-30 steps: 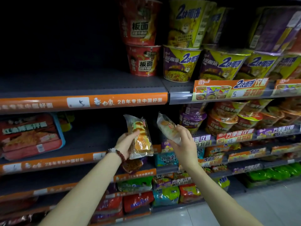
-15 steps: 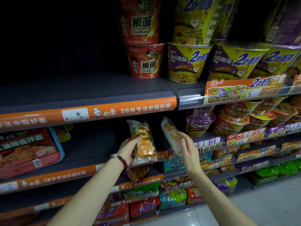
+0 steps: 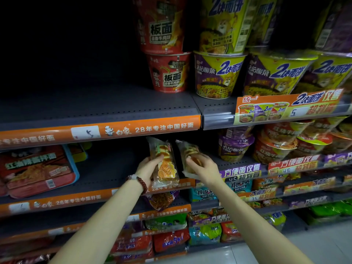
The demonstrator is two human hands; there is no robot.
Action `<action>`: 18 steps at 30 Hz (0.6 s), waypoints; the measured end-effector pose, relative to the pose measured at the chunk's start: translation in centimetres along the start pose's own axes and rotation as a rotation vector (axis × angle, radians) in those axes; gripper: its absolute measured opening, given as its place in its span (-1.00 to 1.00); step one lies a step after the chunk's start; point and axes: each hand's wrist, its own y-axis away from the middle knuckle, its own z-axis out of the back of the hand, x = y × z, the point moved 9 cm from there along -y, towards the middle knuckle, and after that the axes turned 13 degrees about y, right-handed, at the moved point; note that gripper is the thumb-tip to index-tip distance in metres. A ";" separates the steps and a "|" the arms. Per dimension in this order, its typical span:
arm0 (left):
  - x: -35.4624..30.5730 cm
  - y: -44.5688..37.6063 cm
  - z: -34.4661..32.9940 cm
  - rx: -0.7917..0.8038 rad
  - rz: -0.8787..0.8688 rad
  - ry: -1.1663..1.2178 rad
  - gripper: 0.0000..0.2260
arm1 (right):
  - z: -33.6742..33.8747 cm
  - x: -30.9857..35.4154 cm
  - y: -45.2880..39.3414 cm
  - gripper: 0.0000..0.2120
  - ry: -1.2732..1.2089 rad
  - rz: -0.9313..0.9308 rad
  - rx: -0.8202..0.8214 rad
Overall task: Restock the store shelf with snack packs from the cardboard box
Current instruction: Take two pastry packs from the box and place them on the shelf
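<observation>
A left hand [image 3: 147, 167] grips one upright snack pack [image 3: 164, 164] and a right hand [image 3: 204, 167] pinches another [image 3: 187, 151], side by side at the second shelf's [image 3: 106, 174] front edge, beneath stacked noodle cups [image 3: 168, 72]

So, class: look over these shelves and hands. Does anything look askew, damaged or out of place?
One oddity: a noodle packet hangs tilted over its shelf edge, below the left hand. The snack packs in both hands look intact.
</observation>
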 end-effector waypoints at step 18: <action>-0.6 -1.3 -1.5 0.060 -0.082 -0.311 -0.40 | 1.2 -2.2 -1.8 -0.47 0.067 -0.147 -0.134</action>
